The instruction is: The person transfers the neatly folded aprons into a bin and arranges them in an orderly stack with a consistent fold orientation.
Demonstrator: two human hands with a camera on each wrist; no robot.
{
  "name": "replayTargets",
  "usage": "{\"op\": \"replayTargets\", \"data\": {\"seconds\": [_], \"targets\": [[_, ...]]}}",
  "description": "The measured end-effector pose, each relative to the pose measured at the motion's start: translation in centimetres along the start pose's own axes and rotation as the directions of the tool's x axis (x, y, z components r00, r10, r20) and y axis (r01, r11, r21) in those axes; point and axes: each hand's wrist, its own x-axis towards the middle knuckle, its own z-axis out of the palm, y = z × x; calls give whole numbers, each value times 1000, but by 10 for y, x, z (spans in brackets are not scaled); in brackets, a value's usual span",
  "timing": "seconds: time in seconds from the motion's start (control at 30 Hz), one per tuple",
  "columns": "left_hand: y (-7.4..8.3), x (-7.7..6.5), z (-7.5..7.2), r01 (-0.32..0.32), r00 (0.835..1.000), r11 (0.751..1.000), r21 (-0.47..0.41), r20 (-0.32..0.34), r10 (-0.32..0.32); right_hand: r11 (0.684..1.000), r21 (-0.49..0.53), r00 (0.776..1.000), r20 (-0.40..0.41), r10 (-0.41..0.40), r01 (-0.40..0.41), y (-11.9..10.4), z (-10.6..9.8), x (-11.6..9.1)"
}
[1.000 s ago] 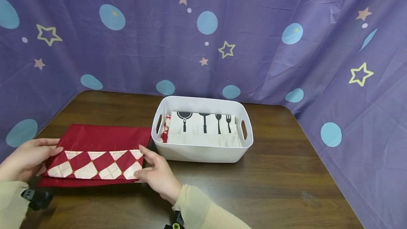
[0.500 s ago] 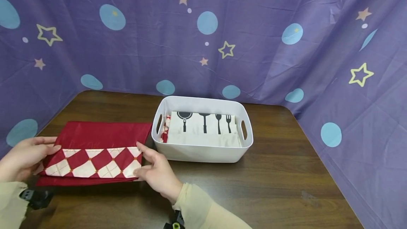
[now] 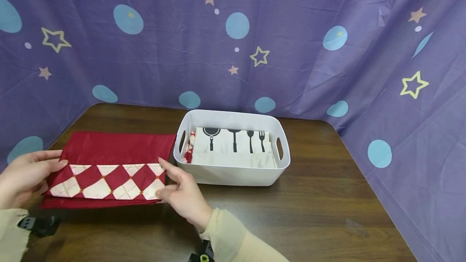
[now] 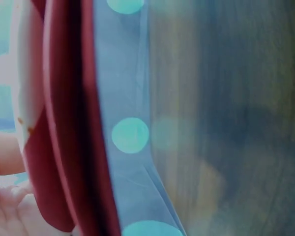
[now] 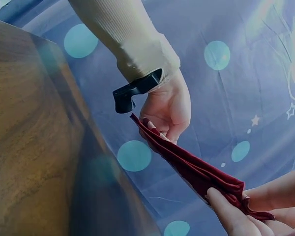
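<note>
A folded red cloth (image 3: 118, 148) with a red-and-white diamond band is held between both hands at the left of the head view. My left hand (image 3: 29, 175) grips its left end, and my right hand (image 3: 187, 195) pinches the right end between thumb and fingers. From the right wrist view, the cloth (image 5: 196, 169) is seen edge-on as several layers, raised off the table. Its folded edges (image 4: 64, 118) fill the left part of the left wrist view. The far right corner of the cloth comes up close to the white bin; whether they touch I cannot tell.
A white plastic bin (image 3: 225, 176) with handle holes stands at the table's back middle. In it lie a folded white cloth (image 3: 233, 144) with black utensil prints and a red-and-white patterned cloth (image 3: 190, 148). A purple curtain (image 3: 291, 72) surrounds the brown wooden table (image 3: 309, 213).
Both hands have raised the red cloth slightly or moved it away from me, so it appears higher in the head view. The bin has stayed in place.
</note>
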Motion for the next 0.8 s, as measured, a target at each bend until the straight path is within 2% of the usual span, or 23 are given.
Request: {"op": "replayTargets", "data": {"seconds": [0.27,0.5,0.63,0.73,0.8], "targets": [[25,-11,8,6,998,1000,31,-62,-4,997,81,1000,-17,-10,12,-9,-11,-2],[37,-17,14,-77,997,997,-21,-29,77,990,141,999,-46,6,0,-18,-24,-4],[38,-17,15,-133,990,983,-124,34,138,989,151,999,-41,3,3,-21,-30,-3],[34,-13,16,-129,983,964,-232,99,156,989,148,999,-42,3,3,-21,-34,-3],[30,-10,16,-104,977,940,-326,144,158,989,150,999,-45,7,0,-22,-36,-3]]}}
